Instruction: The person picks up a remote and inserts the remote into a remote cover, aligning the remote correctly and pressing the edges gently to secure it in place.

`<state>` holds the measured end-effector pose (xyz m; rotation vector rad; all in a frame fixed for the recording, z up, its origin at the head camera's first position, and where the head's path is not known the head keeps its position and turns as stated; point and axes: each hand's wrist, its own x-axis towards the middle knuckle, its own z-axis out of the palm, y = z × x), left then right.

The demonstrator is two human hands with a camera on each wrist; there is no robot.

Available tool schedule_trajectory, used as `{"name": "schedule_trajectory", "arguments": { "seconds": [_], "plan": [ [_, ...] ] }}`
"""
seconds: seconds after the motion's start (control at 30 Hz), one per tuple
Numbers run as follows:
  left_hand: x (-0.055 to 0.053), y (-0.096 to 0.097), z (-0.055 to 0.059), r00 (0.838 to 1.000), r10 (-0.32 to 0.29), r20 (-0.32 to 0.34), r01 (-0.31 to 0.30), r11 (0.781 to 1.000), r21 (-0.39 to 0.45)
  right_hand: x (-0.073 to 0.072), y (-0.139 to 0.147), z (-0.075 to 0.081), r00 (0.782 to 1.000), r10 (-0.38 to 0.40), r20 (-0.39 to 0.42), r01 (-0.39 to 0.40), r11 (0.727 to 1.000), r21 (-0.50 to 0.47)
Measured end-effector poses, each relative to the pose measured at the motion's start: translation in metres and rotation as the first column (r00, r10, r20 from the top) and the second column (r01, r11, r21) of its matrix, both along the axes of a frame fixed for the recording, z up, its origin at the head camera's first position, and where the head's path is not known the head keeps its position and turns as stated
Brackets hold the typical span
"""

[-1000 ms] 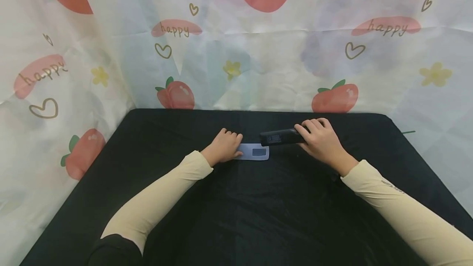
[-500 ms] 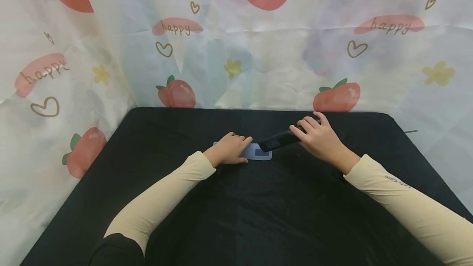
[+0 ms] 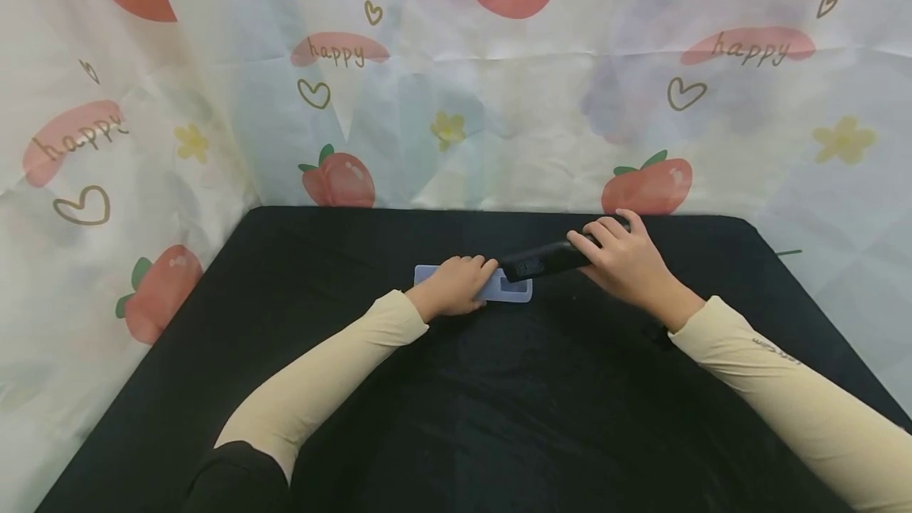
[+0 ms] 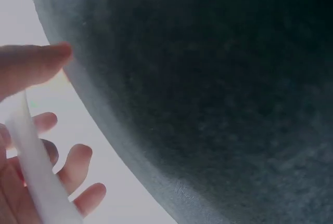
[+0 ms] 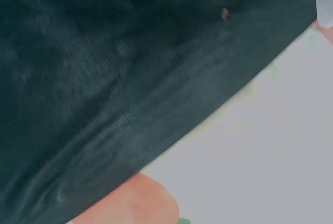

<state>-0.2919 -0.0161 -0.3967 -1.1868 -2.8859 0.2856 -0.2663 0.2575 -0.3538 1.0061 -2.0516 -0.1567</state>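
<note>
In the head view my left hand (image 3: 456,285) grips a long, flat, pale blue translucent cover (image 3: 495,290) around its middle. A rectangular window shows near the cover's right end. The left wrist view has the cover (image 4: 39,167) as a whitish strip between the thumb and the other fingers. My right hand (image 3: 627,264) holds a slim black remote control (image 3: 547,260) with a printed label. Its lower left end overlaps the cover's window end; whether they touch I cannot tell. The right hand is out of the right wrist view.
Black cloth (image 3: 499,418) covers the table under both hands. A pale curtain (image 3: 527,117) printed with peaches, hearts and the word "happy" hangs behind the table and along its left side. A whitish edge (image 5: 324,0) pokes into the right wrist view.
My left hand has shifted right along the cover, from its left end to its middle, and the cover has moved slightly right. The remote control dipped toward the window, then levelled somewhat.
</note>
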Motion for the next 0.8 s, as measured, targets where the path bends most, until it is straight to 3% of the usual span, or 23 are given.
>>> {"name": "schedule_trajectory", "arguments": {
  "seconds": [0.2, 0.43, 0.6, 0.8],
  "plan": [
    [0.004, -0.007, 0.009, 0.992, 0.036, -0.117, -0.011, 0.978, 0.21, 0.004, 0.005, 0.017, 0.999, -0.031, -0.029, 0.028, 0.997, -0.077],
    [0.009, -0.009, 0.021, 0.95, 0.107, -0.292, 0.028, 0.907, 0.421, 0.011, 0.001, 0.045, 0.996, -0.033, -0.088, 0.021, 0.991, -0.133],
    [0.012, -0.006, 0.03, 0.946, 0.127, -0.299, 0.036, 0.874, 0.484, 0.014, -0.007, 0.062, 0.988, 0.009, -0.152, -0.029, 0.991, -0.129],
    [0.016, -0.005, 0.037, 0.953, 0.133, -0.273, 0.028, 0.857, 0.515, 0.017, -0.012, 0.066, 0.979, 0.046, -0.198, -0.065, 0.994, -0.09]
  ]
}}
